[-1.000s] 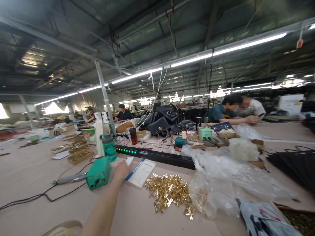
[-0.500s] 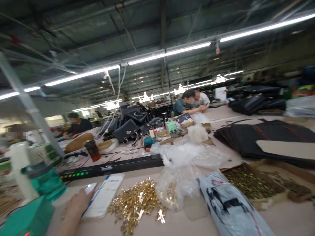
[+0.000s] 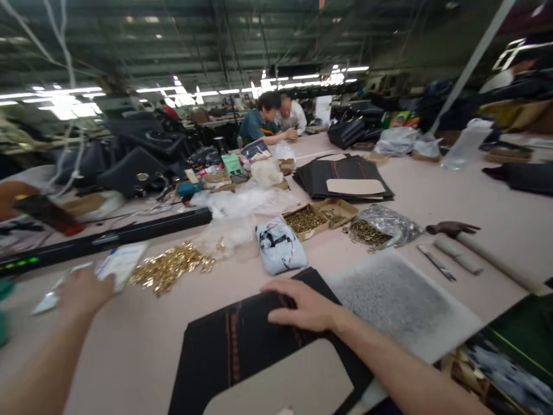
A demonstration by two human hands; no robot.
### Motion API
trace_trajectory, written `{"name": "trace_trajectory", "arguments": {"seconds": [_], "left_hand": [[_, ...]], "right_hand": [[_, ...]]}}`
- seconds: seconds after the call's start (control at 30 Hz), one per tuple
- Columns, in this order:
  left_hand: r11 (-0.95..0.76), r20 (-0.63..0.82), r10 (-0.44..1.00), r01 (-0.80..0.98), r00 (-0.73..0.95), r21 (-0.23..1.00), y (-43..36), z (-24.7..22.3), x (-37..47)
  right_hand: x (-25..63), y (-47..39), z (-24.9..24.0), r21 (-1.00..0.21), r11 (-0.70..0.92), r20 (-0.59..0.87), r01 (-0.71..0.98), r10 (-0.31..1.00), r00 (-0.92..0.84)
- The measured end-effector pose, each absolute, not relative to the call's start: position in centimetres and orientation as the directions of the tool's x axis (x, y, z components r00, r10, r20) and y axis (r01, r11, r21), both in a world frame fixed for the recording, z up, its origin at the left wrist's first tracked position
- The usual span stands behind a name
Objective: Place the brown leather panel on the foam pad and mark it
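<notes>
My right hand [image 3: 305, 305] lies on a stack of black bag panels [image 3: 203, 340] with its thumb and fingers apart. A beige rounded piece [image 3: 280, 383] lies on these panels below the hand. Over at the left, my left hand [image 3: 84, 291] is low at the table beside a white notepad [image 3: 123, 262] and a pale shiny flat object [image 3: 47, 301]. Blur and the back of the hand hide its fingertips, so its grip is unclear. Gold metal fittings [image 3: 168, 265] lie in a loose heap right of the notepad.
Beyond the panels are a printed plastic packet [image 3: 280, 248], a cardboard box of brass pieces [image 3: 305, 220] and a bag of rings [image 3: 389, 227]. A hammer [image 3: 484, 251] lies at the right near a translucent sheet [image 3: 401, 302]. Two people [image 3: 272, 121] lean over the far table.
The view has swung right and down, bringing my right hand, the near black panels and the hammer into sight. My left hand stays by the notepad.
</notes>
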State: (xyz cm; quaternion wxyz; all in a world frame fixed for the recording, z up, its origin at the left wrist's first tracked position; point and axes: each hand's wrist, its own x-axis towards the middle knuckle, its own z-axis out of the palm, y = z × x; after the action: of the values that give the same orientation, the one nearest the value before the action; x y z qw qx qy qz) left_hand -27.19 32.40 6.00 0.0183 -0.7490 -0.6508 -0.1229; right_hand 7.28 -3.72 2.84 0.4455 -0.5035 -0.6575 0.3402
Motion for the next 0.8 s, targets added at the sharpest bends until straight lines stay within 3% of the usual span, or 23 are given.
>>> {"name": "trace_trajectory", "arguments": {"seconds": [0.07, 0.17, 0.3, 0.33, 0.4, 0.5, 0.63, 0.73, 0.8], "left_hand": [[-0.124, 0.241, 0.966, 0.987, 0.096, 0.104, 29.8, 8.0, -29.7], [-0.221, 0.299, 0.937, 0.970, 0.181, 0.105, 26.5, 10.0, -29.7], [-0.309, 0.402, 0.887, 0.938, 0.225, 0.156, 22.4, 13.3, -27.4], [-0.313, 0.432, 0.878, 0.929, 0.205, 0.197, 21.0, 14.3, -26.9], [-0.341, 0.499, 0.860, 0.843, 0.101, 0.417, 17.4, 15.7, -26.0], [-0.443, 0.550, 0.835, 0.609, 0.014, 0.657, 10.1, 15.9, -24.2], [-0.507, 0.524, 0.849, 0.395, 0.073, 0.766, -1.9, 11.8, -21.7], [-0.488, 0.476, 0.869, 0.378, 0.132, 0.787, -10.2, 6.5, -21.1], [-0.447, 0.453, 0.885, 0.463, 0.107, 0.765, -14.5, 3.0, -21.2]], "right_hand": [[7.8, -3.9, 2.5, -0.951, 0.249, 0.261, 0.183, 0.965, 0.040], [9.5, -4.4, 2.2, -0.967, 0.245, 0.212, -0.073, 0.927, 0.310], [12.5, -7.9, 3.1, -0.919, 0.309, 0.088, -0.246, 0.768, 0.634], [13.0, -9.2, 3.2, -0.901, 0.335, 0.061, -0.276, 0.727, 0.684], [13.5, -12.2, 3.2, -0.872, 0.370, 0.015, -0.320, 0.673, 0.739], [12.8, -16.6, 2.1, -0.872, 0.337, -0.031, -0.354, 0.684, 0.728], [10.4, -20.9, 1.1, -0.952, 0.208, 0.017, -0.225, 0.770, 0.638], [8.5, -22.6, 2.1, -0.986, 0.149, 0.165, 0.072, 0.864, 0.476], [7.4, -23.0, 3.3, -0.929, 0.182, 0.265, 0.321, 0.935, 0.237]]}}
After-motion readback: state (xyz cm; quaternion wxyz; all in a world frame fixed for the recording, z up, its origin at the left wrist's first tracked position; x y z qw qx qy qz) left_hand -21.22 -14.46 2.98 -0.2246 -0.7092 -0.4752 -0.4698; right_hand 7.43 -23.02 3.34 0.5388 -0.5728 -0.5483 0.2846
